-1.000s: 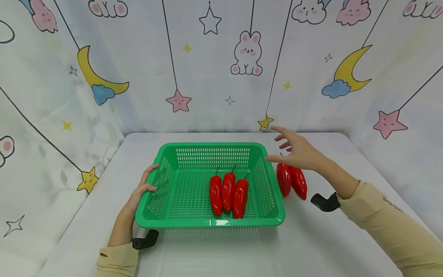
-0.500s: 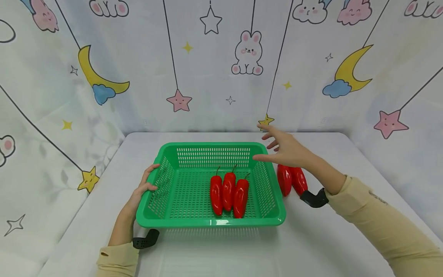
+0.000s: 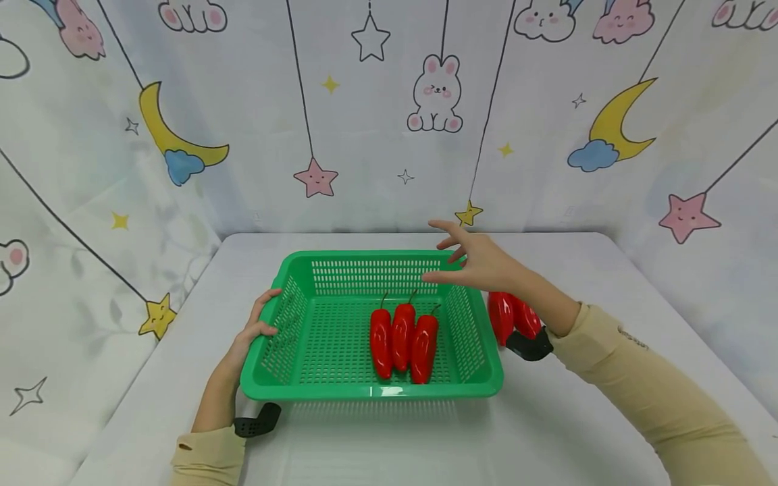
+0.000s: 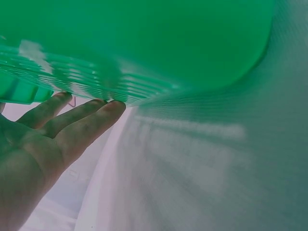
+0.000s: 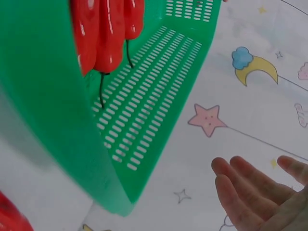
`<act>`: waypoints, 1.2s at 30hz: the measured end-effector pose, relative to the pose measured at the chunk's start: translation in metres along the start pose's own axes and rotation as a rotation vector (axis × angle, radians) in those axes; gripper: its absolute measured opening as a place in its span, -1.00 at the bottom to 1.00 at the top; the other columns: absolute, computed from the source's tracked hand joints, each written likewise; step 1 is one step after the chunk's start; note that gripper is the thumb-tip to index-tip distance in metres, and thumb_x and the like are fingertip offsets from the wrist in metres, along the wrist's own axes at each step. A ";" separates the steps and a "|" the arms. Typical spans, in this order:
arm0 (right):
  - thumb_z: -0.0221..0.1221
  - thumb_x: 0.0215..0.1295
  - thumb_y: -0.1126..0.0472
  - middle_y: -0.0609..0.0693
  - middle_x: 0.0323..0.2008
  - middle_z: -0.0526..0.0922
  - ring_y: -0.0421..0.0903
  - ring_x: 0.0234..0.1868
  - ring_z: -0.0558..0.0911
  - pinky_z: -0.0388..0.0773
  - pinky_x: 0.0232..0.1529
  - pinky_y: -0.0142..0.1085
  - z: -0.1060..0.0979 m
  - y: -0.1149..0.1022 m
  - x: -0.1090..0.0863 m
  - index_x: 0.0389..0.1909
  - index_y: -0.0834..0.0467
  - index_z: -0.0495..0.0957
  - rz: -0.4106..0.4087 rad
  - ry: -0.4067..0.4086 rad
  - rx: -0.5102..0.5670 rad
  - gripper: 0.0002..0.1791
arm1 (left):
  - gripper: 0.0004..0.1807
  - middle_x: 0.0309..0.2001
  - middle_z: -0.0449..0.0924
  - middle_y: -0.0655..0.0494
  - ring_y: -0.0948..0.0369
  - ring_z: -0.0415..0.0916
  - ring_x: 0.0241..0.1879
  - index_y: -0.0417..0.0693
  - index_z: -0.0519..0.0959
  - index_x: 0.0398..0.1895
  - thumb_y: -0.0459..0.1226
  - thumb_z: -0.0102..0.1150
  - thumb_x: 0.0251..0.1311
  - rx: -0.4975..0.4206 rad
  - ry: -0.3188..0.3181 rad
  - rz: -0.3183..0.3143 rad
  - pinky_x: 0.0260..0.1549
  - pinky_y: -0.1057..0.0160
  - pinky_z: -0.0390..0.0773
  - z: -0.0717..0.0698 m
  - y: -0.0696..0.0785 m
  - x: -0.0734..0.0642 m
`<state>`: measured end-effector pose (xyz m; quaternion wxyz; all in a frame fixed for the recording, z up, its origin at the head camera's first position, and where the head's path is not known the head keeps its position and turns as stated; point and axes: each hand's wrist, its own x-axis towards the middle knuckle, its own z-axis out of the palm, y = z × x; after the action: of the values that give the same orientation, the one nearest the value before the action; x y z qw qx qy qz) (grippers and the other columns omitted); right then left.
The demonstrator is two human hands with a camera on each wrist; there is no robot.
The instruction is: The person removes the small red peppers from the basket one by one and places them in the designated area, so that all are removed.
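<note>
My left hand (image 3: 243, 341) is at the left side of a green slotted plastic basket (image 3: 371, 391). In the left wrist view its straight fingers (image 4: 91, 125) touch the basket's outer wall, while the head view has a finger and thumb at the rim. Three glossy red chili peppers (image 3: 403, 337) lie side by side inside the basket, right of its middle, stems pointing to the back. Over the basket's back right corner hovers my right hand (image 3: 486, 263), holding nothing, thumb and fingers spread apart. The right wrist view shows these fingers (image 5: 250, 187) beyond the basket rim.
On the white table (image 3: 377, 449), to the right of the basket, lie more red peppers (image 3: 501, 317), partly covered by my right forearm and its black wrist camera (image 3: 529, 345). A cartoon-printed white curtain (image 3: 365, 135) rises behind the table's back edge.
My right hand has moved left, from above the peppers beside the basket to over the basket's back right corner, keeping its spread shape. The left hand, basket and peppers stay put.
</note>
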<state>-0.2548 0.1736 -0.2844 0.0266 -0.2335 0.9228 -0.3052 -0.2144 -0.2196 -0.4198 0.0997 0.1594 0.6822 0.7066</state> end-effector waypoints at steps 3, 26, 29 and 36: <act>0.25 -0.04 -0.21 0.11 0.08 0.47 0.00 -0.12 0.57 0.51 -0.20 -0.09 0.004 -0.004 0.004 0.36 -0.14 0.03 -0.008 -0.015 0.004 -0.06 | -0.28 0.34 -0.24 -0.08 0.00 0.04 0.13 0.14 -0.09 0.37 -0.43 -0.37 0.06 0.007 0.005 -0.007 -0.13 0.25 0.37 0.000 0.000 0.000; 0.24 -0.04 -0.23 0.08 0.06 0.48 -0.04 -0.12 0.57 0.51 -0.19 -0.13 0.030 -0.018 0.025 0.36 -0.13 0.05 -0.057 -0.052 0.026 -0.07 | -0.28 0.34 -0.25 -0.08 0.00 0.02 0.13 0.18 -0.08 0.36 -0.41 -0.35 0.07 0.011 0.010 -0.022 -0.14 0.24 0.36 -0.002 0.000 -0.001; 0.23 -0.04 -0.25 0.09 0.06 0.48 -0.02 -0.11 0.57 0.51 -0.20 -0.16 0.035 -0.017 0.030 0.36 -0.15 0.05 -0.065 -0.067 0.034 -0.07 | -0.28 0.33 -0.24 -0.08 -0.01 0.03 0.12 0.19 -0.07 0.36 -0.41 -0.35 0.07 0.007 0.011 -0.022 -0.14 0.23 0.37 -0.002 -0.001 -0.001; 0.24 -0.02 -0.21 0.09 0.05 0.49 -0.05 -0.15 0.58 0.51 -0.23 -0.20 0.045 -0.018 0.037 0.36 -0.11 0.05 -0.098 -0.081 0.026 -0.08 | -0.28 0.33 -0.21 -0.10 -0.01 0.07 0.11 0.17 -0.08 0.37 -0.41 -0.35 0.06 -0.001 0.010 -0.018 -0.14 0.21 0.38 -0.001 -0.001 -0.001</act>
<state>-0.2714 0.1199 -0.3070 0.0522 -0.2900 0.9044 -0.3085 -0.2142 -0.2212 -0.4208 0.1027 0.1498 0.6837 0.7068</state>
